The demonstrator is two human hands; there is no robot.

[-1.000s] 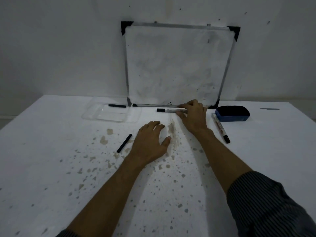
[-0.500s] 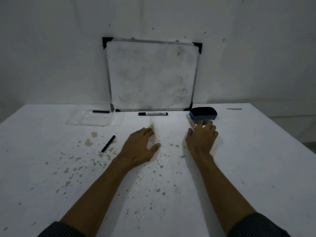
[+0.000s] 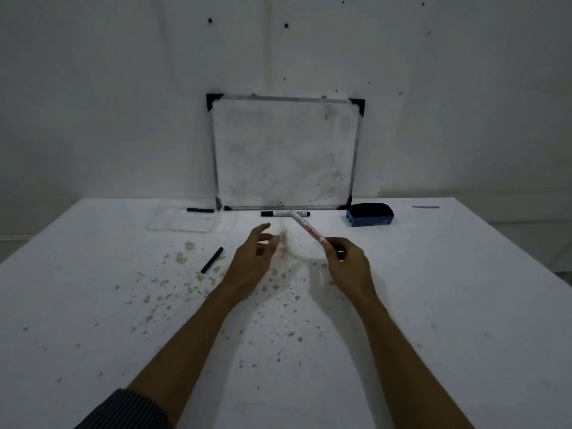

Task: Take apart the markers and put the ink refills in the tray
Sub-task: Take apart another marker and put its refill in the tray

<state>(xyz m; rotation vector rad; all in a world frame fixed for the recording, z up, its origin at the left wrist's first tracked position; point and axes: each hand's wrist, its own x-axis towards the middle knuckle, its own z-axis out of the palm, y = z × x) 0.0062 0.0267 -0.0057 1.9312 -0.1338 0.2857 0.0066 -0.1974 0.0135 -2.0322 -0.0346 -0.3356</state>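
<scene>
Markers are the job: one with red print (image 3: 308,229) is gripped near its dark end by the right hand (image 3: 348,263), lifted and slanting toward the left hand (image 3: 255,258), whose loose, empty fingers seem ready to take the far end and pull. A second marker (image 3: 284,213) lies below the whiteboard (image 3: 284,150). The clear tray (image 3: 185,224), back left, holds one black stick (image 3: 200,209); another (image 3: 212,260) lies on the table (image 3: 433,305). The eraser (image 3: 370,214) sits well clear.

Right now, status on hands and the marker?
Right hand gripping red marker, lifted off table. Left hand open, empty, blurred. Tray holds one black refill. Nothing between the hands.
</scene>
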